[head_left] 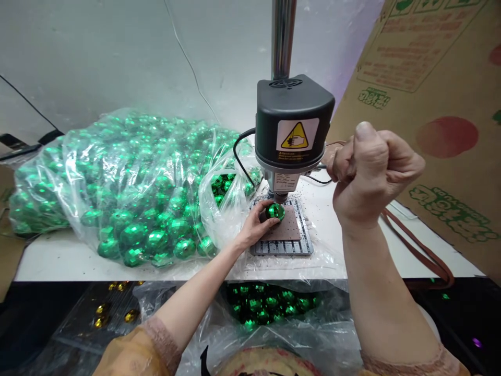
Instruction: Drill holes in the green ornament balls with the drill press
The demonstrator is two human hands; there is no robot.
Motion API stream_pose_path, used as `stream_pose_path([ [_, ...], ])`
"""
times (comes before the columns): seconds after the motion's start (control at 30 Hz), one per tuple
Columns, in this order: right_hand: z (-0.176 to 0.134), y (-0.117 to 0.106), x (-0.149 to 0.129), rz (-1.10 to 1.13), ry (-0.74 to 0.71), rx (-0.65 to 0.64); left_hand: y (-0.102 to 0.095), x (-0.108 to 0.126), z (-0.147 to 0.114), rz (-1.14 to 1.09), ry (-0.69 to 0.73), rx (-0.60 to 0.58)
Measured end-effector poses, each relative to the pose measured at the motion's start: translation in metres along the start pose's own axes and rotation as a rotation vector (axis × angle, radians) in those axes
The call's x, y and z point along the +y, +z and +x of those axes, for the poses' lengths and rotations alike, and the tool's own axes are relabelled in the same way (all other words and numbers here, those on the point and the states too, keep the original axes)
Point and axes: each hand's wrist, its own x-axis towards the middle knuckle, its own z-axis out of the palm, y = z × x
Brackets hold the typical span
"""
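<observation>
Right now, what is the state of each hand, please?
Left hand: holding a shiny green faceted ball between thumb and fingers.
Right hand: closed in a fist beside the black boxy drill head; whether it holds anything cannot be told.

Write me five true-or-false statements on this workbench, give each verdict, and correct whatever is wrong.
1. The left hand holds a green faceted ball beneath the head of the drill press. True.
2. The right hand is spread flat. False: its fingers are curled into a fist.
3. The clear plastic bag of green balls lies to the right of the drill press. False: it lies to the left.
4. The warning label shows a hand within a yellow triangle. True.
5. The gold balls sit on the white tabletop. False: they are below its level.
</observation>
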Motion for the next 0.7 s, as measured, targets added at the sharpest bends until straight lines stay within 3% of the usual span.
stream_pose_path([
  [0.17, 0.0, 0.0, 0.0, 0.011, -0.01, -0.002, 0.002, -0.006, -0.004, 0.061, 0.033, -0.054],
  [0.7, -0.001, -0.004, -0.002, -0.024, 0.002, -0.044, 0.007, -0.015, -0.009, 0.129, 0.054, -0.031],
])
